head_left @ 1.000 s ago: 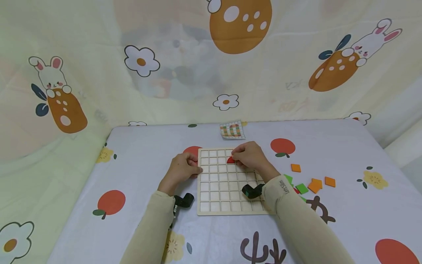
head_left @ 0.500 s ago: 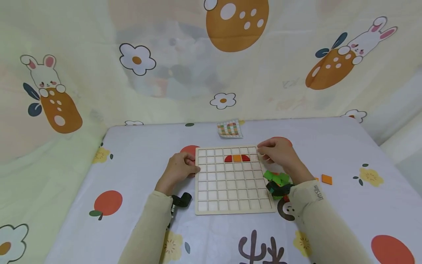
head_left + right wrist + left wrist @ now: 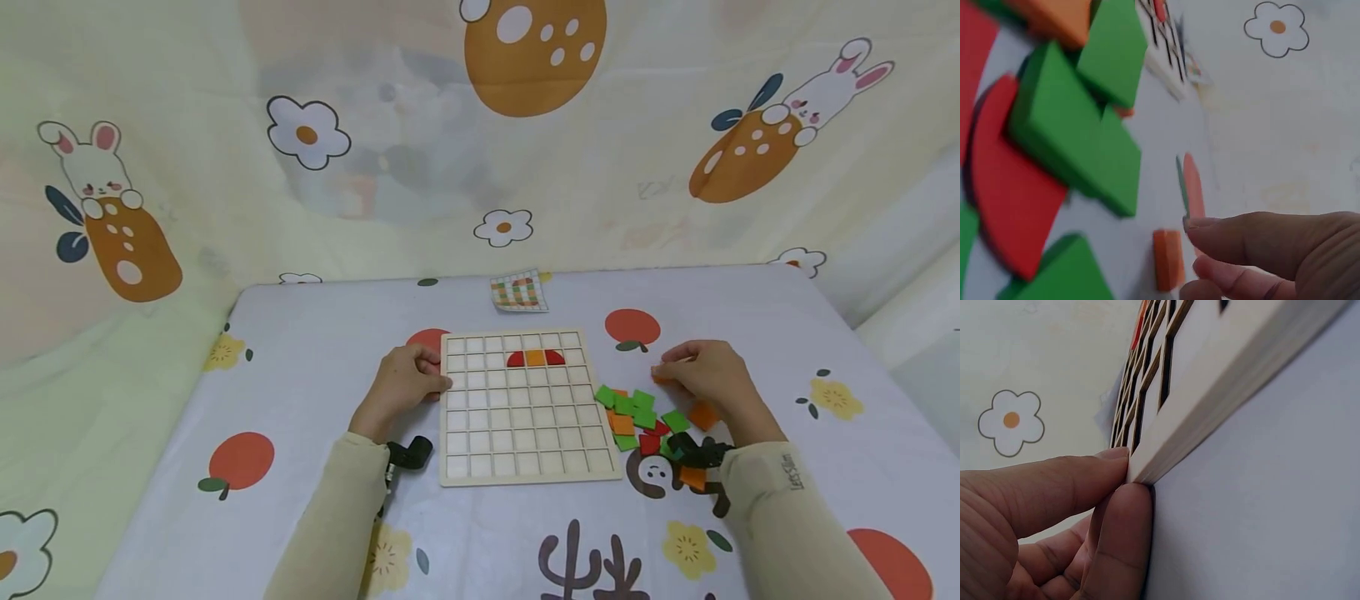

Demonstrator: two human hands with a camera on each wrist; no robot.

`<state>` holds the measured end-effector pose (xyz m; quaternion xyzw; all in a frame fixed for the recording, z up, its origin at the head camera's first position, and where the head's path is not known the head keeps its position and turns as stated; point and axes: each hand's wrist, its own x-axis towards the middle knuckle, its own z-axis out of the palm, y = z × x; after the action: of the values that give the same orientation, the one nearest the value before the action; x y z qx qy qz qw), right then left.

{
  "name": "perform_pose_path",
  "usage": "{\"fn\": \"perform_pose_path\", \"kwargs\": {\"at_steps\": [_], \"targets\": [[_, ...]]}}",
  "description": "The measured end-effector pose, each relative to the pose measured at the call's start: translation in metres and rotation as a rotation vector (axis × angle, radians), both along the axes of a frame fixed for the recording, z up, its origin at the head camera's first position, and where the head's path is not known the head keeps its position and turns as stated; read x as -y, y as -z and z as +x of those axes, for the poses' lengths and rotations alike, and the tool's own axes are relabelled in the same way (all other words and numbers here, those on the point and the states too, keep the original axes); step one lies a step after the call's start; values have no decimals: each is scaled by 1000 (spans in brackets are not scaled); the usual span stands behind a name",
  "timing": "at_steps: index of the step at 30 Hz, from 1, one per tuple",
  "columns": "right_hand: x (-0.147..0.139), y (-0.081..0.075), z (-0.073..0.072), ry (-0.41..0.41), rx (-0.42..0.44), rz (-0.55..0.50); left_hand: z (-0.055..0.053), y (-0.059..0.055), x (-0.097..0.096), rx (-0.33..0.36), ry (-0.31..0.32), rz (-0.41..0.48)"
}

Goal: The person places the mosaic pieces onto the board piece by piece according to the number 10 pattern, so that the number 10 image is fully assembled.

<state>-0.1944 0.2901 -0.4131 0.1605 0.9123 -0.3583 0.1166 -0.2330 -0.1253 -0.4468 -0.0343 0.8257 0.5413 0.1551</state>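
My left hand point(image 3: 405, 385) pinches the left edge of a pale wooden grid board point(image 3: 529, 479); the left wrist view shows one fingertip on its top and another against its side. In the board's second row from the back, an orange square tile point(image 3: 535, 357) sits between a red quarter-round tile point(image 3: 516, 359) and another red quarter-round tile point(image 3: 555, 357). Right of the board, my right hand point(image 3: 712, 379) is low with its fingertips right at a loose orange tile point(image 3: 1169, 259). In the right wrist view that tile stands beside the fingertips, not between them.
Loose green tiles point(image 3: 643, 417), red tiles point(image 3: 649, 444) and orange tiles point(image 3: 624, 424) lie in an overlapping pile by the board's right edge. A small patterned card point(image 3: 519, 293) lies behind the board. Printed cloth covers the table point(image 3: 315, 500).
My right hand has left a red tile on the board and moved right to the loose orange tile. The row of three tiles now shows uncovered. My left hand keeps its grip.
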Motion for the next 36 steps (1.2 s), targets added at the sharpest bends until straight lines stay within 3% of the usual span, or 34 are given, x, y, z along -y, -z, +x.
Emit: {"fn": "perform_pose_path", "kwargs": {"at_steps": [6, 26, 28, 32, 36], "targets": [[-1, -1, 1, 17, 73, 43, 1, -1, -1, -5, 4, -8], [6, -2, 3, 24, 42, 27, 0, 0, 0, -2, 8, -2], [9, -1, 5, 2, 13, 34, 1, 0, 0, 0, 10, 0], [18, -1, 9, -116, -47, 1, 1, 0, 0, -1, 5, 0], [32, -4, 10, -230, -21, -61, 1, 0, 0, -3, -1, 0]]}}
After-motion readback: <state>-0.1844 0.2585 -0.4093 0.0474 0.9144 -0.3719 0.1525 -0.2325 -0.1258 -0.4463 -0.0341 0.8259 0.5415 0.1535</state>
